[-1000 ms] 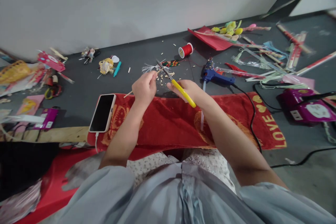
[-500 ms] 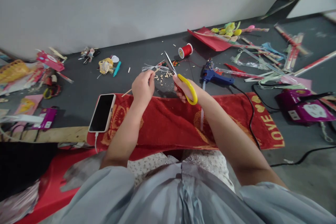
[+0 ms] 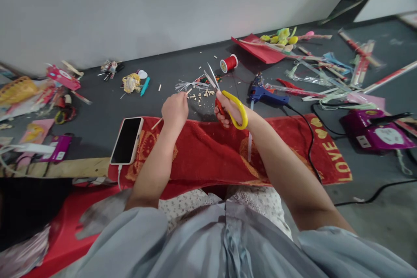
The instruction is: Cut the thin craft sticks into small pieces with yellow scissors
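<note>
My left hand (image 3: 175, 110) is closed around a thin wooden stick (image 3: 157, 124), whose short end pokes out past the fingers and whose longer end shows below the hand. My right hand (image 3: 228, 110) grips scissors (image 3: 239, 110) with yellow and red handles; their blades are spread apart and point up and away, clear of the stick. Beyond the hands, several short cut stick pieces (image 3: 206, 93) lie scattered on the dark table. A bundle of thin white strands (image 3: 189, 84) lies just past my left hand.
A red towel (image 3: 208, 156) covers the table's near edge, with a phone (image 3: 127, 140) on its left end. To the right are a blue glue gun (image 3: 269, 97) with its cord and a red thread spool (image 3: 229, 64). Craft scraps and a purple box (image 3: 374, 132) lie farther right.
The scissor blades have opened from closed. My left hand has drawn slightly left and down with the stick, and less of the stick's far end shows.
</note>
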`<action>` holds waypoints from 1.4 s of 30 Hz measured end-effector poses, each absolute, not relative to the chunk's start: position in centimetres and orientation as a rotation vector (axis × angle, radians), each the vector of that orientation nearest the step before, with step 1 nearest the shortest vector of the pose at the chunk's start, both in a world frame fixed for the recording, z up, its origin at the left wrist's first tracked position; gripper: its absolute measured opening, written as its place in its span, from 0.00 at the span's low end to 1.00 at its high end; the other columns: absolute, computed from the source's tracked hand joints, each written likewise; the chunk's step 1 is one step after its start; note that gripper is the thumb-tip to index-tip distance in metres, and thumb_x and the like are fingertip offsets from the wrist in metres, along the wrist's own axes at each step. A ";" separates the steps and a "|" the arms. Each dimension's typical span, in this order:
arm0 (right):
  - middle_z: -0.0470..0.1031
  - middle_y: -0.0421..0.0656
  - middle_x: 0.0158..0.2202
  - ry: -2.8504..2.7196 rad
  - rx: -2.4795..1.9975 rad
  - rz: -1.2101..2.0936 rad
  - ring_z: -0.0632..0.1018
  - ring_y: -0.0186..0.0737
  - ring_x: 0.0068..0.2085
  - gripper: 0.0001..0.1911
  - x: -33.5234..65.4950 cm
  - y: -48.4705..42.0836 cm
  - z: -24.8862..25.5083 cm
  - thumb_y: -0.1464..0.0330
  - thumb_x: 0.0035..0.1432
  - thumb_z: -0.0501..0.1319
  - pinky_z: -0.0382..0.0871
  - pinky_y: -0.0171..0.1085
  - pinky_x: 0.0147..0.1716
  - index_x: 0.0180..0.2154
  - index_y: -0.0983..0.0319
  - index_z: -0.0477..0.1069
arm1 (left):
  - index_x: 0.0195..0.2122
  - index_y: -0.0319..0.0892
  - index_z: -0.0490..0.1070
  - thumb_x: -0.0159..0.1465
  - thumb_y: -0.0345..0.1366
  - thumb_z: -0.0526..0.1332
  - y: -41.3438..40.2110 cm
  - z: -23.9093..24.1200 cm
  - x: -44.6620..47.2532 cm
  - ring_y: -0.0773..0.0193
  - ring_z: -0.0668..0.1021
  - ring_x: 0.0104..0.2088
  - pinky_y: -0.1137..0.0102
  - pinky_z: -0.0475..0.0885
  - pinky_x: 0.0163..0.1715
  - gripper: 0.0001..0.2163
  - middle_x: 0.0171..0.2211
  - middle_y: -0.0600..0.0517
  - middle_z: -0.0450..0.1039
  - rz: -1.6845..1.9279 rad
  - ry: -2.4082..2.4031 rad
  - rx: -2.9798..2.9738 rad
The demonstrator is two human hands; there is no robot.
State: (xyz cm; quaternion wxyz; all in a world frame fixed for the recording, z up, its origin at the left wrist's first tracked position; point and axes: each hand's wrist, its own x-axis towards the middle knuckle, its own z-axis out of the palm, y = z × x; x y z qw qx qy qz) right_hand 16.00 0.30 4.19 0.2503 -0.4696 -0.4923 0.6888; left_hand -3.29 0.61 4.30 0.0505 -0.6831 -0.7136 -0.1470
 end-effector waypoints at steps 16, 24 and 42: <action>0.78 0.54 0.35 -2.255 -1.656 0.504 0.78 0.48 0.36 0.32 15.4 -2.3 5.8 0.43 0.62 0.44 0.56 0.38 0.30 0.39 0.65 0.66 | 0.42 0.42 0.73 0.70 0.41 0.48 -0.4 4.3 -2.6 0.65 0.80 0.42 0.71 0.72 0.44 0.15 0.39 0.48 0.80 -1.208 -1.698 -2.116; 0.78 0.54 0.36 -2.293 -1.660 0.465 0.78 0.47 0.35 0.34 15.4 -2.3 5.8 0.42 0.62 0.42 0.56 0.38 0.30 0.40 0.66 0.67 | 0.42 0.43 0.74 0.69 0.40 0.49 -0.9 4.7 -2.0 0.64 0.80 0.40 0.71 0.72 0.41 0.14 0.37 0.49 0.80 -1.155 -1.724 -2.166; 0.78 0.54 0.35 -2.281 -1.664 0.501 0.77 0.47 0.34 0.36 15.4 -2.3 5.6 0.42 0.62 0.41 0.55 0.38 0.30 0.40 0.66 0.68 | 0.43 0.43 0.76 0.70 0.41 0.48 -0.9 4.5 -2.1 0.66 0.80 0.35 0.73 0.71 0.36 0.16 0.34 0.50 0.80 -1.114 -1.656 -2.152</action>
